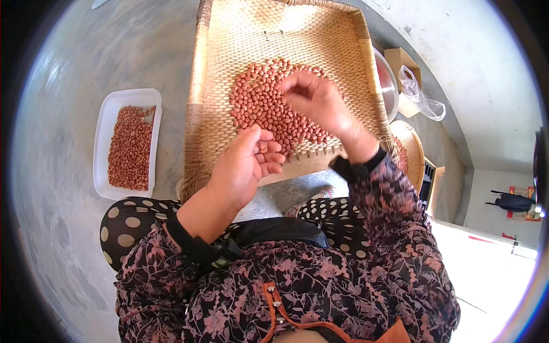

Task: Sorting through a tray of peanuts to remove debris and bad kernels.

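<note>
A woven wicker tray [223,64] lies before me with a spread of reddish shelled peanuts [266,100] on it. My left hand [246,163], palm partly turned up with curled fingers, is at the tray's near side, beside the lower edge of the peanuts. Whether anything lies in its curled fingers cannot be told. Above the right part of the peanuts is my right hand [315,98], its thumb and forefinger bent towards each other and slightly blurred; what is between them cannot be made out.
A white plastic tub [99,145] of peanuts stands on the floor at left. Right of the tray are a metal basin [388,85], a cardboard box [403,60] with a clear plastic bag [422,100], and a round woven basket [414,145] holding more peanuts. A wall rises beyond.
</note>
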A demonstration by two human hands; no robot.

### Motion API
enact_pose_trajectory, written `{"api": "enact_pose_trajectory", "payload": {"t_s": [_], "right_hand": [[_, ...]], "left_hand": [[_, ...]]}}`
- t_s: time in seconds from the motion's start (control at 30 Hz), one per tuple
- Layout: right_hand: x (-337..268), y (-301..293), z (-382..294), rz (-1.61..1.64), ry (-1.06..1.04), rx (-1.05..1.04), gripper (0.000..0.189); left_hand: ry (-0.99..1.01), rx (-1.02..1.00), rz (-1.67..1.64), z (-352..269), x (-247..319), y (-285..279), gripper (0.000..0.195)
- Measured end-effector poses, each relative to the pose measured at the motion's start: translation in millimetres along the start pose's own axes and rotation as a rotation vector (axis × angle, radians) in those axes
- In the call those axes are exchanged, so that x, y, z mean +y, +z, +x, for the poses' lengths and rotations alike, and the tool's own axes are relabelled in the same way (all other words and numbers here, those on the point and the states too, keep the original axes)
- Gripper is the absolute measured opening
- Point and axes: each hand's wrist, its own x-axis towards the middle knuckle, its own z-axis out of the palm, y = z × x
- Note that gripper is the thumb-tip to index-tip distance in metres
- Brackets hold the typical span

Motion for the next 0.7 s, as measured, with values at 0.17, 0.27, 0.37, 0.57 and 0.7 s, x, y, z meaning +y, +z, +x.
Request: {"api": "enact_pose_trajectory", "payload": {"t_s": [0.17, 0.27, 0.37, 0.57, 0.7], "right_hand": [[-44, 32, -44, 0.234, 0.007, -0.232, 0.013], [-30, 27, -45, 0.106, -0.093, -0.052, 0.018], [23, 6, -42, -0.428, -0.172, -0.028, 0.051], [50, 2, -31, -0.901, -0.065, -0.037, 0.080], [64, 1, -21, -0.947, -0.027, -0.032, 0.084]], "left_hand": [[-0.003, 0.000, -0.022, 6, -1, -10, 0.030], [-0.047, -0.047, 0.070, 5, -6, -11, 0.026], [-0.065, -0.094, 0.159, 1, -8, 3, 0.023], [-0.184, -0.200, 0.318, -10, -10, 13, 0.017], [-0.223, -0.191, 0.362, -11, -12, 16, 0.015]]}}
